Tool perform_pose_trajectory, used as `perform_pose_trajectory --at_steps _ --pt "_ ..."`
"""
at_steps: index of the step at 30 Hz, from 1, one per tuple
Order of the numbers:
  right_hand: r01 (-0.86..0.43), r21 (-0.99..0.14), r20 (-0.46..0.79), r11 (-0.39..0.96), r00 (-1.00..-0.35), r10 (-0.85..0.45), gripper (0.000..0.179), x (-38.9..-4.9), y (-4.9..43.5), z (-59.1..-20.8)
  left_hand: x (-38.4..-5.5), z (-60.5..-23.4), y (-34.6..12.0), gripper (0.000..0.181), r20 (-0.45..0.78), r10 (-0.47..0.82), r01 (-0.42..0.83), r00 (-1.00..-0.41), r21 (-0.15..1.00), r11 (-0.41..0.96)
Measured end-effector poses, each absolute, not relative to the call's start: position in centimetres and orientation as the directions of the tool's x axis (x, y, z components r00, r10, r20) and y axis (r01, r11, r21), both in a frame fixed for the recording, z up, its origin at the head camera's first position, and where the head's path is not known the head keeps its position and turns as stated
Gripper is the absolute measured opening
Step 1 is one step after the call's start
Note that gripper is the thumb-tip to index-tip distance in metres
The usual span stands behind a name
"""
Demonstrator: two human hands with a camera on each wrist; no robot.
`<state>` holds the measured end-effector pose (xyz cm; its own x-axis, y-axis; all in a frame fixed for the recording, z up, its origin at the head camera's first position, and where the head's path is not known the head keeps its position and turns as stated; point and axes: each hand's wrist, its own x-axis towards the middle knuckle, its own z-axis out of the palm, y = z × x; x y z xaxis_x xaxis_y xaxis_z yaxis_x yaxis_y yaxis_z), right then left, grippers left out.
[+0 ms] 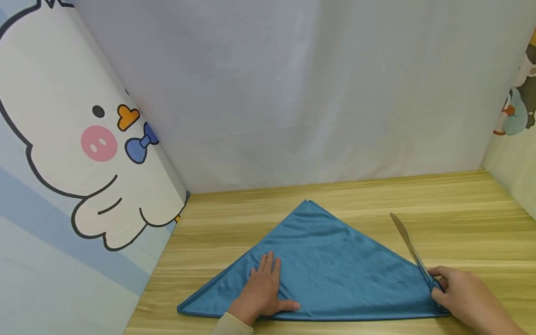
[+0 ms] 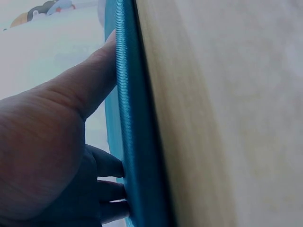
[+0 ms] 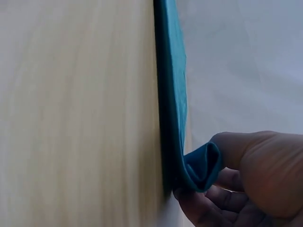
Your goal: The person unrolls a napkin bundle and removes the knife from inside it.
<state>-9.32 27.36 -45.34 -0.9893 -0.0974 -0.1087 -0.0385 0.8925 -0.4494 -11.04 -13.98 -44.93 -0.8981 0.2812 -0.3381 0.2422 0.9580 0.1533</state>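
A satiny blue cloth [image 1: 339,265], folded into a triangle, lies with its long edge along the near side. My left hand [image 1: 261,291] rests flat on its left half, fingers spread and thumb along the front edge. At the right corner my right hand [image 1: 462,293] pinches the cloth, which curls up there. From this turned-up corner a metal table knife [image 1: 406,236] points away at a slant, its lower end hidden by cloth. In the right wrist view, thumb and fingers hold the rolled cloth corner [image 3: 204,165].
The cloth lies on a wood-grain table [image 1: 360,195]. A pale curtain [image 1: 293,102] stands behind it. On the left, a panel shows a white cartoon bird [image 1: 63,93]; cartoon figures [image 1: 517,111] decorate the right side wall.
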Motion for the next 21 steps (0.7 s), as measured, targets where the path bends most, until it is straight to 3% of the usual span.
perform_pose_trajectory --at_steps 21 --pt "-0.011 -0.558 -0.154 0.830 -0.981 -0.116 0.035 -8.8 29.5 -45.6 -10.9 -44.9 -14.0 0.117 -0.328 0.292 0.265 -0.898 0.126 0.956"
